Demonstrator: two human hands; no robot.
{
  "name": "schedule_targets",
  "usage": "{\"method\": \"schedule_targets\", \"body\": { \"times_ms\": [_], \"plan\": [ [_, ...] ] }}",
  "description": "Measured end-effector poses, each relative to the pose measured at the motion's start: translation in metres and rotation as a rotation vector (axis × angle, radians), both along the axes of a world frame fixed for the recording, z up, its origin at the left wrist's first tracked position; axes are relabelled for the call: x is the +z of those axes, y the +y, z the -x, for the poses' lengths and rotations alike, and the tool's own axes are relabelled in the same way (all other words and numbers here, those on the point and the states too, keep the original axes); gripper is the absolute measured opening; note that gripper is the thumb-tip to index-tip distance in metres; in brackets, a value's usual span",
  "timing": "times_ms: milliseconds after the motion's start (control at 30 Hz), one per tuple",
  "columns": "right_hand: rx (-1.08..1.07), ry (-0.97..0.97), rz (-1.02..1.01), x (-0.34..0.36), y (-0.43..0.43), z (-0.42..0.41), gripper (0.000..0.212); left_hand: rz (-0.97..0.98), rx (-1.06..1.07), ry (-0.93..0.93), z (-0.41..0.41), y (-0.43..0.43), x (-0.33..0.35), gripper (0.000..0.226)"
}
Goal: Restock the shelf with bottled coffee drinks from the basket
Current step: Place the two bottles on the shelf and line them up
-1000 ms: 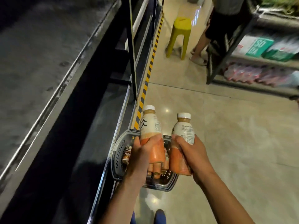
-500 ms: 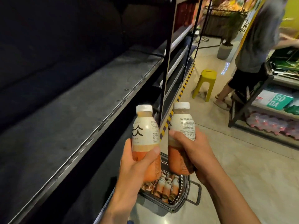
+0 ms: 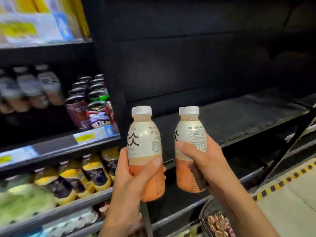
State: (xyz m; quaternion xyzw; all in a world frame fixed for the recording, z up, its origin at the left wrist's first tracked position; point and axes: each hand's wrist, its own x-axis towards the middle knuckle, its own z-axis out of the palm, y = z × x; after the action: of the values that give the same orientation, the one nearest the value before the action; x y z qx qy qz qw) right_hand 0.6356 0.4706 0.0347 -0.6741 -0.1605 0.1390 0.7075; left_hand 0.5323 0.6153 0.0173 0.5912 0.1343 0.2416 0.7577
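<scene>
head view: only camera, one pass
left hand point(image 3: 130, 182): fingers clenched round left coffee bottle point(image 3: 145, 151), upright, white cap up, thumb across the orange lower half
right hand point(image 3: 203, 161): fingers wrapped round right coffee bottle point(image 3: 189, 149), upright, label text facing camera
bottles: side by side, apart, both held in the air in front of the dark empty shelf point(image 3: 239, 120), neither set down yet
basket point(image 3: 205, 212): low right edge of view, more bottle caps visible inside, mostly cut off
stocked bay left: cans point(image 3: 95, 110) on the upper tier, blurred bottles above and below
just changed: view now faces the shelf front; half a second ago it looked along the aisle with stool, another person and basket under the hands
vs earlier frame: bottles sit higher against the shelf board, grips the same, basket pushed to the frame corner
meaning: pick from basket looks done, carry done, placing on the empty board is the step in hand
risk: blur on left bay, labels there unreadable
</scene>
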Motion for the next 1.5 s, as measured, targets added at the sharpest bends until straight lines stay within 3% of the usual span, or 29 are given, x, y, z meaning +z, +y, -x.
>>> {"method": "schedule_targets", "body": {
  "times_ms": [200,367,467,633,800,967,1133,1233,1367,1500],
  "plan": [
    [0.226,-0.007,-0.003,0.020,0.110,0.073,0.054,0.002,0.206,-0.043,0.089,0.089,0.015,0.054],
    [0.349,0.012,-0.073,0.026,0.199,0.133,0.041,-0.014,0.328,-0.010,0.158,0.166,0.026,0.062],
    [0.378,0.031,-0.087,0.026,0.244,0.161,0.036,-0.012,0.328,-0.006,0.188,0.205,0.033,0.064],
    [0.415,0.058,-0.083,0.037,0.300,0.186,0.051,-0.048,0.240,0.006,0.208,0.251,0.051,0.050],
    [0.322,-0.004,-0.040,0.063,0.337,0.172,0.027,-0.092,0.270,0.087,0.189,0.291,0.070,0.062],
    [0.276,-0.054,0.063,0.079,0.373,0.137,0.038,-0.072,0.278,0.158,0.146,0.336,0.083,0.067],
    [0.188,-0.050,0.058,0.080,0.410,0.101,0.030,-0.135,0.321,0.176,0.102,0.378,0.087,0.021],
    [0.165,-0.105,0.051,0.079,0.435,0.075,0.057,-0.210,0.300,0.137,0.071,0.402,0.087,0.049],
    [0.140,-0.157,0.188,0.070,0.457,0.036,0.027,-0.320,0.315,0.178,0.036,0.431,0.072,0.047],
    [0.110,-0.162,0.216,0.053,0.478,0.009,0.034,-0.438,0.418,0.178,0.008,0.447,0.049,0.072]
  ]
}}
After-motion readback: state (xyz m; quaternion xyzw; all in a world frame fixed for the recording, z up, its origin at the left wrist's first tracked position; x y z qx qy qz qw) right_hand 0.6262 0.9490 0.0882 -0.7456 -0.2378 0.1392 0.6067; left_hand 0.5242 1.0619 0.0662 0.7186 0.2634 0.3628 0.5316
